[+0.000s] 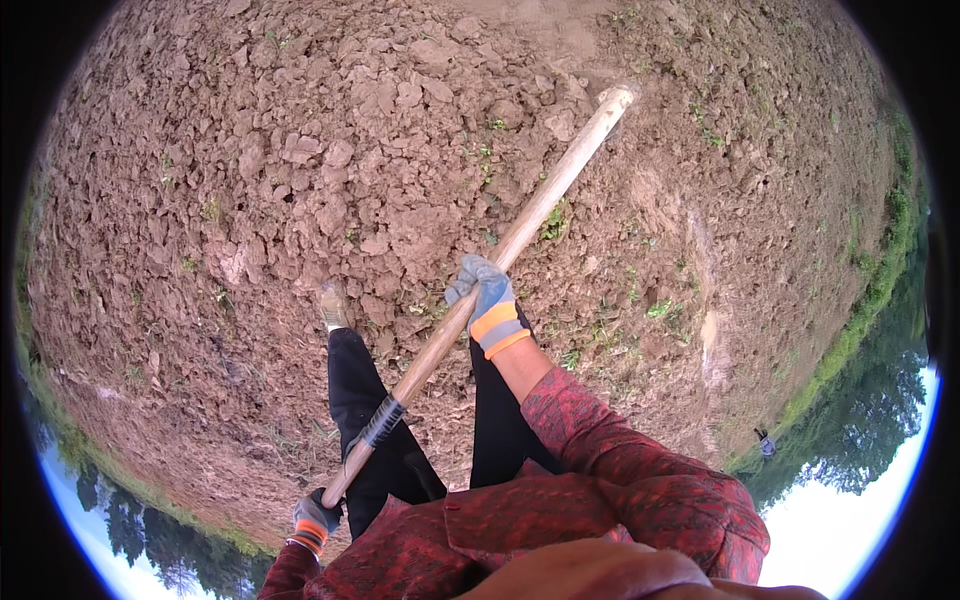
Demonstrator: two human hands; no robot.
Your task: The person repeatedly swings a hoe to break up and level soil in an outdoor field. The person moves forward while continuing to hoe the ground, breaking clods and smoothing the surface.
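Note:
A long wooden tool handle (551,180) runs diagonally across the view, its pale far end over the broken soil at upper right. What kind of tool head it carries cannot be made out. My right hand (484,289), in a grey-blue work glove with an orange cuff, is wrapped around the middle of the handle. Down at lower left, my left hand (316,514), gloved alike, grips the near end. Black wrapping (382,421) circles the shaft between my two hands.
Cloddy brown soil (375,180) with small green weeds (555,221) spreads all around. My left shoe (332,306) stands on the clods. A pale strip of smoother earth (709,322) lies to the right. Grass (855,330) and trees edge the field; a distant person (765,444) is at far right.

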